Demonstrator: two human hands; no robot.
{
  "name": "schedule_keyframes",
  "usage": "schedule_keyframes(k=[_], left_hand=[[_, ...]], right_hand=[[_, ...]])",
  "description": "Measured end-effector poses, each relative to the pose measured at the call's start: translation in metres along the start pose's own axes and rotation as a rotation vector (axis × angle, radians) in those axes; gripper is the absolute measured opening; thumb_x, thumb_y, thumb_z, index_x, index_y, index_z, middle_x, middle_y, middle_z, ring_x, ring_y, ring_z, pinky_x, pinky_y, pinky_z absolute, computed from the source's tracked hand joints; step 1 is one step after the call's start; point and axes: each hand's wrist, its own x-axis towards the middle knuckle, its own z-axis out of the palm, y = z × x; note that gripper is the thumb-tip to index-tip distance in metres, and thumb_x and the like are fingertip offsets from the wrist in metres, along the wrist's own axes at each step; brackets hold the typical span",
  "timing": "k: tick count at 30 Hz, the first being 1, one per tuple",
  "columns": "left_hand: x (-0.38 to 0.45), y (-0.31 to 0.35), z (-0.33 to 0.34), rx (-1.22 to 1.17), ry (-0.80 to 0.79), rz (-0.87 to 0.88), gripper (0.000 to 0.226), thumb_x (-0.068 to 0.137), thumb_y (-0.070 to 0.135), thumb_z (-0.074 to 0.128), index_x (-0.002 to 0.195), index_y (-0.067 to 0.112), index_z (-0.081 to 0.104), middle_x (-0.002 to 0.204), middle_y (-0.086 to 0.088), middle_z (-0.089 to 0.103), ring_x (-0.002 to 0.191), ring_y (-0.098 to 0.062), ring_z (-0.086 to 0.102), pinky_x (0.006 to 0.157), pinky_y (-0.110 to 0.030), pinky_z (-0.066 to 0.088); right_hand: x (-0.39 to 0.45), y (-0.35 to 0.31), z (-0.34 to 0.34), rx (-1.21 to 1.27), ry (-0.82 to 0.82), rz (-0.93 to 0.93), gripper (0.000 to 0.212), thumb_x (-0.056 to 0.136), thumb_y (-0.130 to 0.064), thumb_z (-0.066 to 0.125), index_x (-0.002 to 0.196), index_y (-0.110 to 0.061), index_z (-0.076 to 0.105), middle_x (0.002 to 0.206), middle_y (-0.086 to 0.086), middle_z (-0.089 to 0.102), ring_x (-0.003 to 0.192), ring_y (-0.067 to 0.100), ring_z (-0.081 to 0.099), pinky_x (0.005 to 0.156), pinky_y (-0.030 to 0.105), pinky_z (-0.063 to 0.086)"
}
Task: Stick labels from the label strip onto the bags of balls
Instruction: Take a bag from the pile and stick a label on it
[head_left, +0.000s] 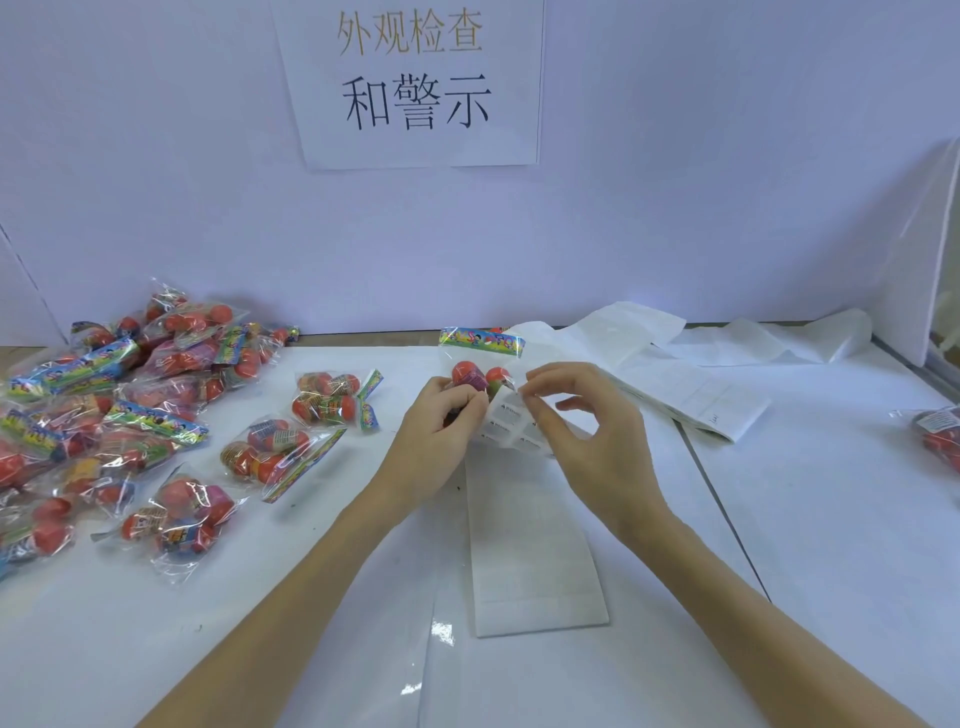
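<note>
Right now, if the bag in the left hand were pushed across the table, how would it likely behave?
The bag of balls would probably crumple rather than slide stiffly: its clear film looks thin and wrinkled. The round balls inside could roll and shift. It seems light, since the left hand lifts it with a fingertip grip.

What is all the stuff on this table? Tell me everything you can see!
Held bag of balls: one, clear with red balls, in the left hand, centre.
Label strip: one, white, hanging from the hands down onto the table.
Label: one, white, pinched by the right hand.
Pile of bags: many, red balls, left.
Labelled bag: one, right edge.
Used backing paper: white, behind the hands.
Paper sign: one, white, on the wall.
Table: white.
Left hand: grips bag.
Right hand: pinches label.
</note>
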Motion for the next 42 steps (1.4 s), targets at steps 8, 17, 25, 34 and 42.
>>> schedule_keyframes(k=[8, 17, 25, 34, 42], left_hand=[[0.001, -0.003, -0.002, -0.035, 0.045, -0.006, 0.028, 0.104, 0.021, 0.060, 0.083, 0.030, 0.077, 0.102, -0.004, 0.058, 0.094, -0.015, 0.067, 0.088, -0.020, 0.048], [0.002, -0.004, -0.006, -0.320, 0.022, 0.090, 0.038, 0.103, -0.006, 0.051, 0.126, 0.020, 0.068, 0.119, 0.011, 0.070, 0.091, -0.013, 0.070, 0.088, -0.032, 0.059], [-0.001, -0.004, -0.002, -0.255, -0.119, 0.135, 0.060, 0.097, -0.008, 0.058, 0.138, 0.037, 0.057, 0.128, 0.010, 0.067, 0.103, -0.024, 0.073, 0.079, -0.033, 0.061], [-0.004, -0.002, -0.001, -0.239, -0.178, 0.137, 0.052, 0.093, 0.008, 0.058, 0.138, 0.034, 0.056, 0.131, 0.011, 0.065, 0.105, -0.024, 0.071, 0.085, -0.041, 0.062], [0.000, -0.009, 0.001, -0.185, -0.072, 0.165, 0.043, 0.101, 0.006, 0.064, 0.133, 0.034, 0.059, 0.124, 0.015, 0.066, 0.097, -0.021, 0.073, 0.073, -0.030, 0.061]], right_hand=[[0.012, -0.003, -0.016, 0.326, 0.126, 0.259, 0.014, 0.101, -0.007, 0.066, 0.099, -0.021, 0.070, 0.092, -0.002, 0.076, 0.085, 0.016, 0.073, 0.079, 0.027, 0.058], [0.008, -0.001, -0.010, 0.235, -0.032, 0.306, 0.026, 0.100, -0.005, 0.065, 0.111, -0.025, 0.076, 0.087, 0.002, 0.074, 0.075, 0.012, 0.071, 0.070, 0.020, 0.056], [0.004, 0.002, -0.003, 0.127, -0.167, 0.277, 0.033, 0.098, -0.010, 0.070, 0.123, -0.030, 0.064, 0.086, -0.009, 0.074, 0.077, 0.015, 0.075, 0.076, 0.027, 0.059], [0.003, 0.006, -0.003, 0.047, -0.166, 0.292, 0.037, 0.097, -0.016, 0.074, 0.125, -0.034, 0.057, 0.086, -0.013, 0.075, 0.073, 0.010, 0.075, 0.069, 0.012, 0.051], [0.002, 0.008, -0.002, -0.022, -0.160, 0.297, 0.035, 0.101, -0.016, 0.065, 0.128, -0.034, 0.051, 0.089, -0.013, 0.074, 0.072, 0.006, 0.074, 0.063, 0.017, 0.054]])
